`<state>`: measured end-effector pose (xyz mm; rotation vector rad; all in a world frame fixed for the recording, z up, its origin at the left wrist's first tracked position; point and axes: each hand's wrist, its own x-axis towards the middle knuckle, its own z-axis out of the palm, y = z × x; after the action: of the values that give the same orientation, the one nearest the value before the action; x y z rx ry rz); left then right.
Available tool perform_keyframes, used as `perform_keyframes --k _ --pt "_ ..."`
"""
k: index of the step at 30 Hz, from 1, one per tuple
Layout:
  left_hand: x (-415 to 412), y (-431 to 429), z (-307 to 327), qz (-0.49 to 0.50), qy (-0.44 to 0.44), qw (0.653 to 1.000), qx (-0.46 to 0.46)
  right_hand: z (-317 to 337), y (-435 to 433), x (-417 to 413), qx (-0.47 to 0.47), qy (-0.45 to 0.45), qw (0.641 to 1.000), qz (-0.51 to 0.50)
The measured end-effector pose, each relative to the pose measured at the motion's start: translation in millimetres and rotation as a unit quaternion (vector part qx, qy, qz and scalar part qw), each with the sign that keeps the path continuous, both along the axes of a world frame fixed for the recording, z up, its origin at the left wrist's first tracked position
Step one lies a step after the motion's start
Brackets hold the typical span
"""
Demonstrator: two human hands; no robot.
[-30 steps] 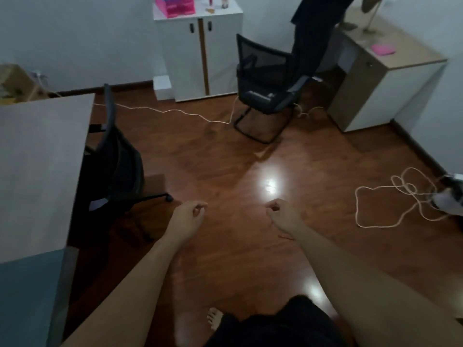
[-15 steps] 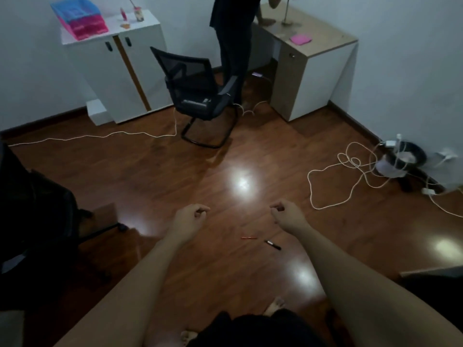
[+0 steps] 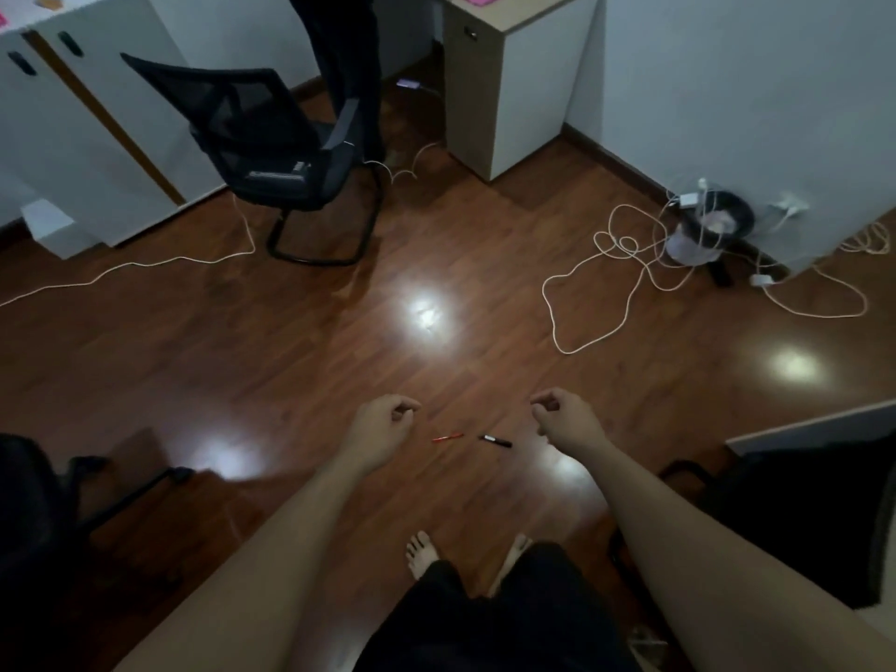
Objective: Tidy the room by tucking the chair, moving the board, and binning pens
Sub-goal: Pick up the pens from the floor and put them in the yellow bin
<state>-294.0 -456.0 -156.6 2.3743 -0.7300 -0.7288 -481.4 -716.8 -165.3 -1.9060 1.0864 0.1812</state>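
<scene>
A red pen and a black pen lie on the brown wood floor between my two hands. My left hand hovers just left of the red pen, fingers curled shut with nothing in them. My right hand is held right of the black pen, also loosely closed and empty. A black mesh chair stands apart from the desk at the back. A black bin with a white liner sits by the right wall. No board is in view.
White cables loop over the floor near the bin and run left past the chair. A white cabinet stands at back left. A person in dark clothes stands by the desk. Dark chairs sit at my left and right.
My view has swung right and tilted down. The two pens came into sight between my hands, and the bin and cables moved toward the middle right. My hands stay closed.
</scene>
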Motion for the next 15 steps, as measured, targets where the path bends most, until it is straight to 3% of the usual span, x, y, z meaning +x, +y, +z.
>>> perform_keyframes --k 6,15 --pt "18.0 -20.6 -31.3 -0.033 0.016 0.999 0.016 -35.7 -5.6 2.3 0.032 0.029 0.999 -0.012" --pt "56.0 -77.9 -64.5 0.029 0.027 0.999 0.030 -61.0 -59.5 55.1 0.033 0.077 0.995 0.056"
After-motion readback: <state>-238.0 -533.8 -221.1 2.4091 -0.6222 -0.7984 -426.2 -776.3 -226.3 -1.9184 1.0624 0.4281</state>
